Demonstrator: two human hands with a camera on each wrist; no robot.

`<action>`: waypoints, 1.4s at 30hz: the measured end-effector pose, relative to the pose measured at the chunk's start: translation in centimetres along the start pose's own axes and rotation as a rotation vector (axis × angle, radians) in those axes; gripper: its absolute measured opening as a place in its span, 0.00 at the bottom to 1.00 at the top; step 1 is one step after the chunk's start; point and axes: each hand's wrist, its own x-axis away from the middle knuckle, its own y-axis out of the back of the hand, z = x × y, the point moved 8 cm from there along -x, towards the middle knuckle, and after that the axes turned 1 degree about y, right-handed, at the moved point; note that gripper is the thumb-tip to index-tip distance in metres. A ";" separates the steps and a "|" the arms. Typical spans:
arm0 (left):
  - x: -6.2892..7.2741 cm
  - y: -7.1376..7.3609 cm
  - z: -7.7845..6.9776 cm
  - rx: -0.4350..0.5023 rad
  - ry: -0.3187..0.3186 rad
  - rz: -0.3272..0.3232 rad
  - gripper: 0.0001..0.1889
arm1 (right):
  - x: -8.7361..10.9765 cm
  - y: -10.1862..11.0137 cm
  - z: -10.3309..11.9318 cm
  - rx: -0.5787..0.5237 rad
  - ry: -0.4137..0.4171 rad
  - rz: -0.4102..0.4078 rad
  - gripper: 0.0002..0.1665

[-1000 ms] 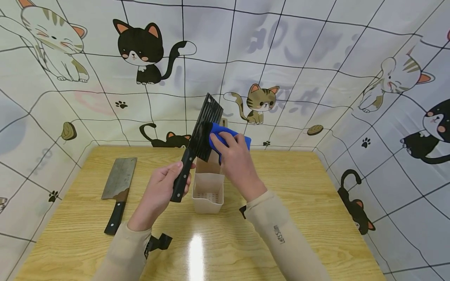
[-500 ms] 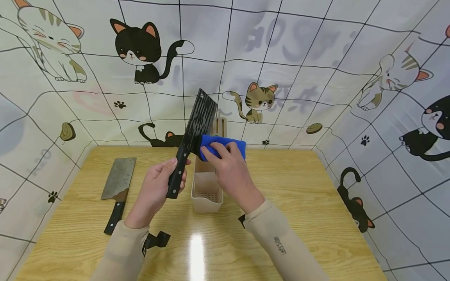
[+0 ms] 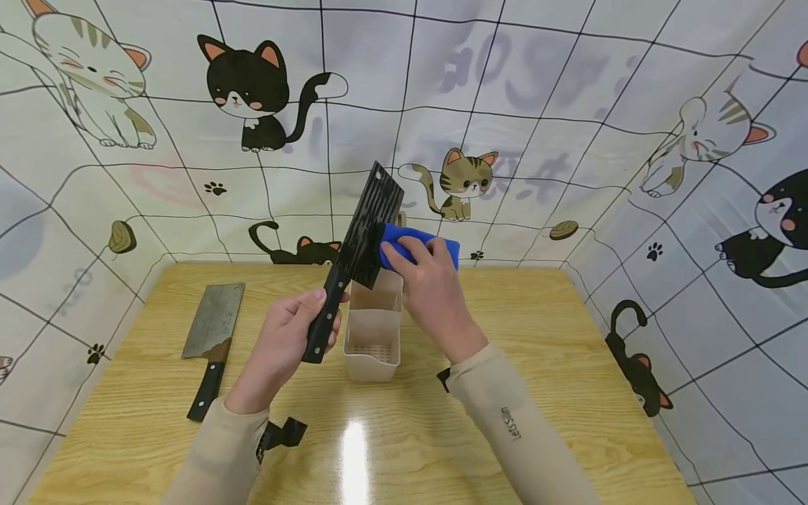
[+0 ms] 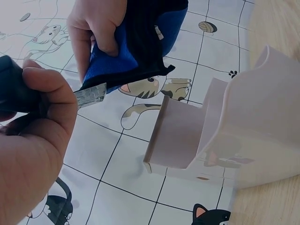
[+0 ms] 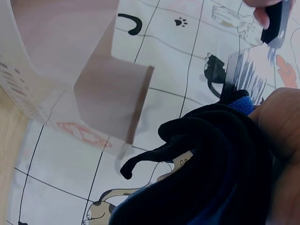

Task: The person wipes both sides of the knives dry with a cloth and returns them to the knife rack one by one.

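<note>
My left hand (image 3: 274, 344) grips the black riveted handle of a cleaver (image 3: 368, 224), its wide, dark-streaked blade slanting up and away in the head view. In my right hand (image 3: 435, 291) is a folded blue cloth (image 3: 395, 233) with a black underside, pressed against the right part of the blade. The right wrist view shows the cloth's dark folds (image 5: 211, 154) overlapping the streaked blade (image 5: 248, 70). From the left wrist, a short piece of blade (image 4: 91, 96) shows between hand and cloth; the cloth hides the rest.
Below the hands stands a pale plastic holder (image 3: 372, 368) with compartments and a perforated bottom. A second cleaver (image 3: 214, 319), grey with a black handle, lies at the left of the wooden table (image 3: 536, 421). A cat-print sheet (image 3: 543, 91) surrounds the table.
The cloth slid down the blade toward the handle half a second ago, and is now back up and farther right. The cleaver also shifted left, then back right.
</note>
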 end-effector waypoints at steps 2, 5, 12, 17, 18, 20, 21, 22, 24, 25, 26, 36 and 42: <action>0.1 0.0 0.0 -0.006 -0.011 0.007 0.29 | -0.2 -0.2 -0.4 0.000 -0.012 0.006 0.27; 0.2 0.0 0.1 -0.020 -0.027 0.018 0.28 | -0.6 -0.5 -1.0 -0.003 -0.030 0.012 0.26; 0.5 0.1 0.3 -0.069 -0.033 0.042 0.27 | -1.2 -1.1 -2.6 -0.003 -0.063 0.014 0.27; 0.8 -0.1 0.2 -0.121 -0.078 0.072 0.25 | -1.5 -1.4 -3.9 -0.012 -0.108 0.021 0.27; 0.9 -0.2 0.1 -0.131 -0.094 0.079 0.25 | -1.6 -1.4 -4.2 -0.017 -0.120 0.025 0.27; 0.9 -0.3 0.1 -0.152 -0.120 0.089 0.24 | -1.6 -1.6 -4.7 -0.035 -0.145 0.033 0.27; 1.0 -0.3 0.0 -0.165 -0.135 0.094 0.23 | -1.6 -1.6 -5.0 -0.045 -0.159 0.040 0.27; 1.0 -0.4 0.0 -0.182 -0.151 0.101 0.22 | -1.5 -1.6 -5.3 -0.059 -0.173 0.047 0.27; 1.1 -0.5 0.0 -0.219 -0.180 0.108 0.21 | -1.5 -1.7 -5.7 -0.086 -0.199 0.061 0.28; 1.1 -0.5 0.0 -0.236 -0.190 0.110 0.19 | -1.4 -1.7 -5.9 -0.106 -0.210 0.066 0.29; 1.2 -0.6 0.0 -0.259 -0.201 0.110 0.18 | -1.4 -1.7 -6.1 -0.128 -0.224 0.068 0.29; 1.4 -0.2 -0.1 -0.417 -0.235 0.044 0.10 | -1.2 -0.7 -7.1 -0.290 -0.301 0.009 0.31; 1.4 0.3 -0.1 -0.479 -0.251 -0.018 0.08 | -1.2 0.2 -7.4 -0.418 -0.326 -0.046 0.30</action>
